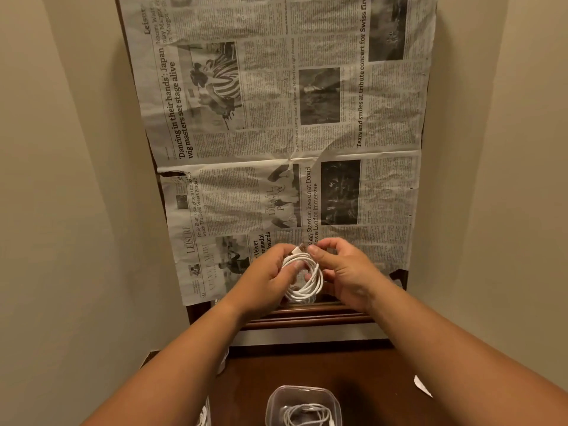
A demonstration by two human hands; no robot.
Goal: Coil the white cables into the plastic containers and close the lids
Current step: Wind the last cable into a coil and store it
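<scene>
- The left hand and the right hand meet above the near edge of a newspaper, both forearms reaching in from the bottom of the view.
- Between them they hold a white cable, wound into a round coil of several loops that is lifted off the paper.
- The left hand's fingers are curled round the coil's left side, with the thumb pressed onto the loops.
- The right hand's thumb and forefinger are bent and pinch the top of the coil; its other fingers arch loosely above.
- A small white connector sticks up at the top of the coil, between the two hands.
- Near the bottom edge, between the forearms, a clear plastic container stands on the dark wooden surface.
- A second white cable lies loosely bundled inside that container; whether a lid sits on it cannot be told.
- The newspaper is spread flat and creased, and covers most of the far part of the surface.
- A small white scrap shows beside the right forearm.
- Beige walls rise on both sides.
</scene>
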